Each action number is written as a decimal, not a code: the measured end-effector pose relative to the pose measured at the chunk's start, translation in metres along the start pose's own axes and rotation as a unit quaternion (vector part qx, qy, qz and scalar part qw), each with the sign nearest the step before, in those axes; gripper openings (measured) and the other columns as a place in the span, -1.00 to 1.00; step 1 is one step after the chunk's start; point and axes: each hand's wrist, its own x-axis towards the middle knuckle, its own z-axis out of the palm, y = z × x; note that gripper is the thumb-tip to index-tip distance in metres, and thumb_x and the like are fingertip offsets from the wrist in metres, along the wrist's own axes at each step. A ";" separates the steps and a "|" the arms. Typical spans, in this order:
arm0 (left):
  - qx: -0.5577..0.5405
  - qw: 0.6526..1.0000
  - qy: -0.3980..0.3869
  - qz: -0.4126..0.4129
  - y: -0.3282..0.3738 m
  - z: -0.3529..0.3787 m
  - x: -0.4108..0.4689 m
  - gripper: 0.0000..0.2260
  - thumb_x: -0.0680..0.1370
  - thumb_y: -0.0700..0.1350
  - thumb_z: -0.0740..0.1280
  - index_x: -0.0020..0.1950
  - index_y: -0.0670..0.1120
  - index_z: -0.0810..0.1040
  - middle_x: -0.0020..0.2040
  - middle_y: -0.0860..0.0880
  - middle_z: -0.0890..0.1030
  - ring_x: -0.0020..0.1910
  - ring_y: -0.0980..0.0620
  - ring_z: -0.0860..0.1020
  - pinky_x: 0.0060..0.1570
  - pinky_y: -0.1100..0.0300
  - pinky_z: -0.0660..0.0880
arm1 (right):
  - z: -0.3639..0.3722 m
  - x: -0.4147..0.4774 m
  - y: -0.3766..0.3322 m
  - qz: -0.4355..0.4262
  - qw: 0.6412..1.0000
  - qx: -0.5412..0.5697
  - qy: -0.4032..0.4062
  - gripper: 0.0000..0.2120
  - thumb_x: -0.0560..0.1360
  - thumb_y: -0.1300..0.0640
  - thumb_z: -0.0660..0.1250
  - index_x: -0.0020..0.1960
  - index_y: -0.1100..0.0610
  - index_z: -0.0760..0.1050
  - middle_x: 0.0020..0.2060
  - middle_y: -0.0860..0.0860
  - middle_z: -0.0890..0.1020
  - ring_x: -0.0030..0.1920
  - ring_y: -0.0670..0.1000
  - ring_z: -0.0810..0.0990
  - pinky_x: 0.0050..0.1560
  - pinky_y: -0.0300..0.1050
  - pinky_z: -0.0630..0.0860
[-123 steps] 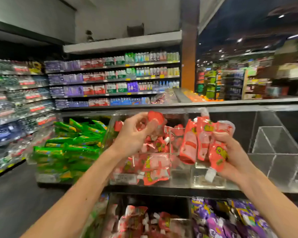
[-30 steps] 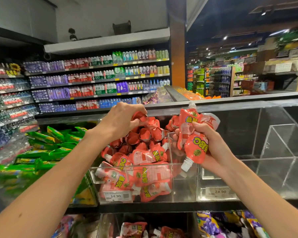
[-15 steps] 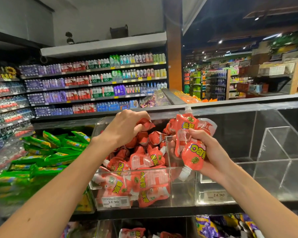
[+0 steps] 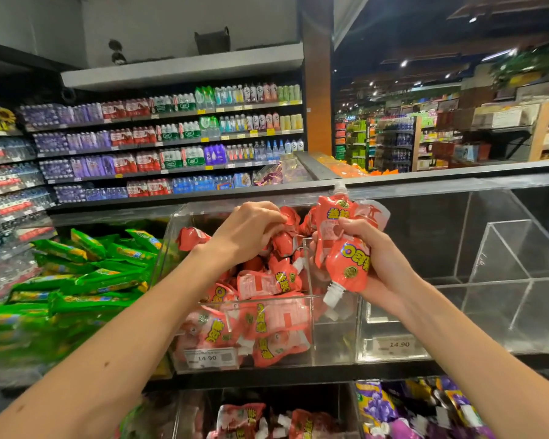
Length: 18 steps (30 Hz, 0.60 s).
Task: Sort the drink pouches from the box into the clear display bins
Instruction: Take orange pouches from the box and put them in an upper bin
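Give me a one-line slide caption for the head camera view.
Left hand grips a red pouch over the pouch-filled clear bin; right hand holds a bunch of red pouches.

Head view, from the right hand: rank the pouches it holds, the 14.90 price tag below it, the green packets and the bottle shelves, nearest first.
1. Pouches, gripped in the right hand itself.
2. Price tag, just below, lower right.
3. Green packets, far left on the same display.
4. Bottle shelves, across the aisle at the back.

Bottled-water shelves (image 4: pixel 171 144), green packets (image 4: pixel 86 274) (left); orange pillar (image 4: pixel 317 90)
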 end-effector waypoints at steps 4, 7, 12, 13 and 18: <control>-0.022 0.996 -0.081 -0.037 -0.004 -0.013 -0.011 -0.66 0.62 -0.23 0.29 0.37 -0.01 0.55 0.37 0.03 0.53 0.39 0.06 0.46 0.38 0.20 0.34 | 0.013 0.004 0.003 0.010 1.000 -0.017 0.010 -0.42 0.18 0.04 0.62 0.13 0.17 0.53 -0.02 0.14 0.58 -0.04 0.10 0.58 0.16 0.04 0.47; -0.127 0.986 -0.032 -0.105 0.000 -0.039 -0.020 -0.67 0.64 -0.22 0.26 0.37 0.02 0.53 0.33 0.11 0.54 0.29 0.13 0.50 0.30 0.21 0.41 | 0.025 0.003 0.003 0.015 0.998 -0.054 0.021 -0.63 0.32 0.06 0.49 0.07 0.16 0.55 -0.07 0.13 0.62 -0.14 0.09 0.61 -0.04 -0.04 0.57; -0.383 0.903 0.001 -0.197 0.018 -0.084 -0.021 -0.62 0.57 0.05 0.34 0.37 0.00 0.47 0.09 0.00 0.66 -0.02 -0.02 0.68 -0.08 0.10 0.63 | 0.051 0.005 -0.006 0.016 0.985 -0.171 0.031 -0.78 0.31 0.10 0.44 -0.07 0.14 0.62 -0.17 0.11 0.69 -0.25 0.05 0.66 -0.16 -0.10 0.61; -0.399 0.894 -0.020 -0.202 0.019 -0.089 -0.022 -0.51 0.52 0.10 0.38 0.42 0.00 0.42 0.06 0.00 0.68 -0.04 -0.01 0.69 -0.12 0.11 0.62 | 0.057 0.006 -0.007 0.014 0.977 -0.212 0.029 -0.73 0.29 0.12 0.45 -0.02 0.15 0.61 -0.16 0.12 0.70 -0.25 0.06 0.66 -0.14 -0.08 0.61; -0.346 0.917 -0.093 -0.178 0.024 -0.098 -0.038 -0.57 0.47 -0.17 0.51 0.31 0.03 0.53 -0.18 -0.04 0.58 -0.32 0.15 0.58 -0.24 0.30 0.55 | 0.082 0.010 -0.005 0.031 0.936 -0.350 -0.007 -0.84 0.45 0.23 0.43 0.03 0.11 0.62 -0.07 0.15 0.72 -0.18 0.08 0.69 -0.07 -0.04 0.62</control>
